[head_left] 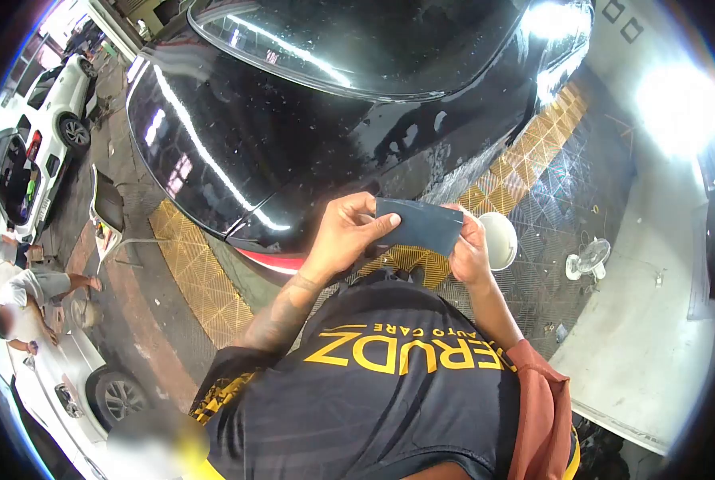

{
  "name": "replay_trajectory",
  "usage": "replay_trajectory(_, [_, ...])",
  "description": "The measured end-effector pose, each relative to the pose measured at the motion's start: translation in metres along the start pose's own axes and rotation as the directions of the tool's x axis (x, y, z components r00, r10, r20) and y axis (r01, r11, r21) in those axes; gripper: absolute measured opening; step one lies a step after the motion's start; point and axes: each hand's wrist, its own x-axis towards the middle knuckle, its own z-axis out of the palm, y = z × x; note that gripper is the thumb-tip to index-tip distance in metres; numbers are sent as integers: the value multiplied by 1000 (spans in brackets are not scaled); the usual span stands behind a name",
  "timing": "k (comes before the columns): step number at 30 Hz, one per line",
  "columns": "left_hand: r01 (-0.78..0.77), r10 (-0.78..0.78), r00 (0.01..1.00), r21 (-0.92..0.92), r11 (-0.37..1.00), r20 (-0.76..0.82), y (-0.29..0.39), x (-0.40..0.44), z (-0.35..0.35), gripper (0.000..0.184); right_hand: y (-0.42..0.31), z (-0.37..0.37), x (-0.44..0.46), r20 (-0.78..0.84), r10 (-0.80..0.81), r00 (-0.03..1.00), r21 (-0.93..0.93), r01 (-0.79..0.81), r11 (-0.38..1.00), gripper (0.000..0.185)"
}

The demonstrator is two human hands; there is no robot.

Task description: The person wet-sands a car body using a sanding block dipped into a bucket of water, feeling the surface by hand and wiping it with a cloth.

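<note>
My left hand [346,232] pinches the left end of a dark grey rectangular sheet of sandpaper [421,226], with the thumb lying on its face. At the sheet's right edge, my right hand [471,246] grips with fingers and thumb. The sheet is held roughly flat in front of my torso, its underside hidden. Just beyond my hands stands a black car [293,136], its glossy body showing pale smears and wet-looking spots. The hands are apart from each other, and I cannot tell whether the sheet touches the car.
A white bucket [501,240] stands beside my right hand, with a white fan [588,260] farther right. Yellow floor tiles [199,264] border the car. White cars [61,112] and two people [29,300] are on the left. A reddish-brown cloth [537,408] hangs at my right side.
</note>
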Motion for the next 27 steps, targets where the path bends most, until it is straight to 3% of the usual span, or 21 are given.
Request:
replay_trajectory(1, [-17, 17, 1000, -2, 1000, -15, -1, 0, 1, 22, -5, 3, 0, -3, -3, 1000, 1, 3, 1000, 29])
replay_trajectory(3, [-43, 41, 998, -40, 998, -45, 4, 0, 7, 23, -23, 17, -1, -3, 63, 998, 269, -60, 961, 31])
replay_trajectory(5, [-66, 60, 995, -75, 995, -76, -2, 1, 6, 24, -26, 27, -1, -16, -22, 1000, 276, 26, 961, 31])
replay_trajectory(7, [-106, 112, 991, 73, 992, -74, -11, 4, -1, 19, -23, 28, -2, -31, -106, 994, 279, 110, 954, 31])
replay_trajectory(9, [-61, 66, 995, 67, 996, -76, -2, 2, 6, 16, -12, 19, -6, -97, -106, 990, -193, 86, 977, 34])
replay_trajectory(11, [-19, 22, 998, 59, 998, -53, 12, 1, 17, 13, -6, 12, -7, -171, -101, 980, -175, 71, 982, 33])
replay_trajectory(13, [-5, 7, 999, 40, 999, -36, 18, 3, 22, 12, 1, -3, -9, -31, -43, 999, -175, 37, 984, 28])
replay_trajectory(14, [20, -26, 998, 100, 995, 57, 12, 6, 18, 15, 0, 0, -9, 23, 5, 1000, 125, -8, 992, 25])
replay_trajectory(15, [59, -72, 994, 150, 987, 81, 8, 7, 17, 13, 5, 1, -8, 73, -15, 997, 250, -4, 968, 29])
replay_trajectory(17, [18, -21, 991, 24, 1000, 132, -3, 11, 23, 10, -1, 20, -6, 138, -31, 990, 505, -43, 862, 44])
replay_trajectory(19, [-55, 60, 992, -48, 997, 110, -5, 22, 35, 11, 1, 26, -7, 129, -11, 992, 561, -64, 825, 61])
replay_trajectory(21, [-40, 36, 989, 23, 999, 144, -7, 40, 32, 20, 3, 20, -5, 53, 43, 998, 587, -66, 807, 64])
replay_trajectory(22, [-34, 9, 994, 223, 974, 109, 0, 50, 31, 30, 2, 9, -1, 26, 9, 1000, 586, -22, 810, 63])
replay_trajectory(23, [-97, 75, 991, 221, 970, 108, -4, 65, 31, 42, 3, -4, 3, 1, -23, 1000, 585, 18, 811, 61])
replay_trajectory(24, [-174, 155, 983, 229, 958, 99, -4, 81, 28, 45, 1, -23, 9, -99, -71, 993, 511, 112, 852, 59])
replay_trajectory(26, [-330, 308, 944, 334, 883, 116, 10, 122, 22, 53, 12, -88, 28, -304, -257, 917, -39, 258, 965, 57])
replay_trajectory(27, [-402, 375, 915, 424, 812, 149, 21, 144, 20, 57, 13, -110, 44, -356, -360, 862, -326, 246, 913, 58])
